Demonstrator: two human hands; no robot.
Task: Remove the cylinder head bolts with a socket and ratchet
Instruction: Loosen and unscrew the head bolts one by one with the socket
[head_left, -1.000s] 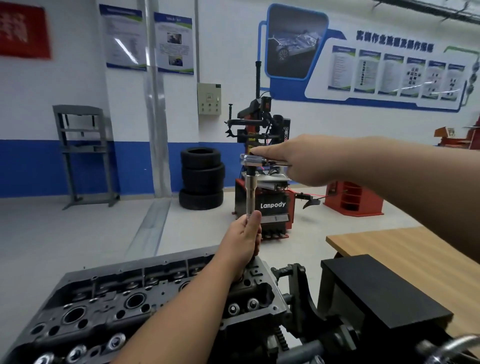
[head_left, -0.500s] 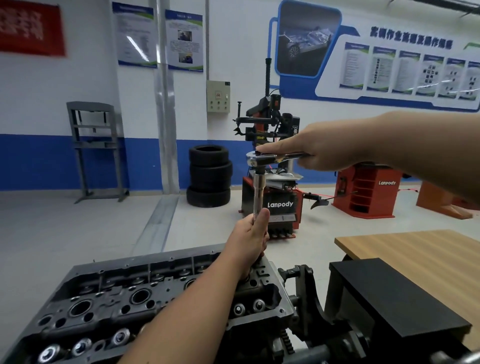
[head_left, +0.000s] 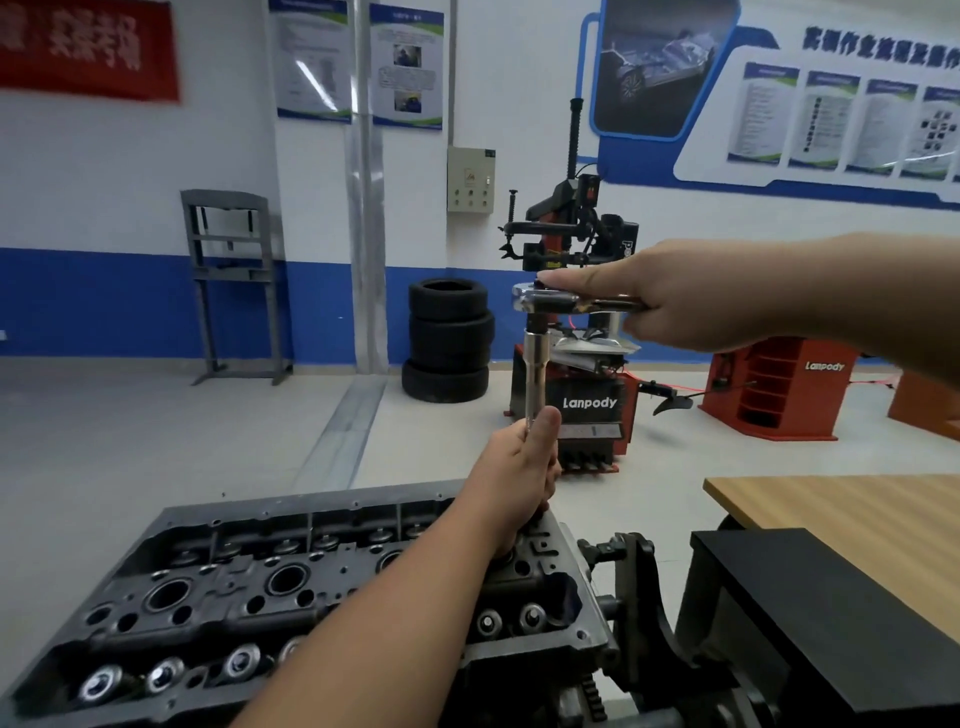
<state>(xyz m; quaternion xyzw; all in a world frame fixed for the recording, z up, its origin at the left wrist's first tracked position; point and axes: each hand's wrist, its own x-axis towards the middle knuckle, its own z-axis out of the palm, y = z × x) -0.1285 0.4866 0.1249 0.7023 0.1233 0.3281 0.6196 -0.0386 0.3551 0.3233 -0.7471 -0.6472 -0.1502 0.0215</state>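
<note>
A dark grey cylinder head (head_left: 218, 597) lies across the lower left, with round bores and shiny valve parts along its near edge. A long chrome socket extension (head_left: 535, 374) stands upright over the head's right end. My left hand (head_left: 519, 473) grips its lower part, hiding the bolt and the socket tip. The ratchet (head_left: 550, 301) sits on top of the extension, its handle pointing right. My right hand (head_left: 691, 296) holds that handle, index finger stretched along the ratchet head.
A black engine stand bracket (head_left: 639, 587) and a black box (head_left: 831, 618) sit right of the head. A wooden table (head_left: 857, 519) lies beyond them. A red tyre changer (head_left: 582, 395), stacked tyres (head_left: 449, 340) and a grey frame (head_left: 234, 280) stand on the floor behind.
The view has shifted a little. My right hand with the ratchet handle has stayed pointing right at about the same height. My left hand keeps its grip on the extension.
</note>
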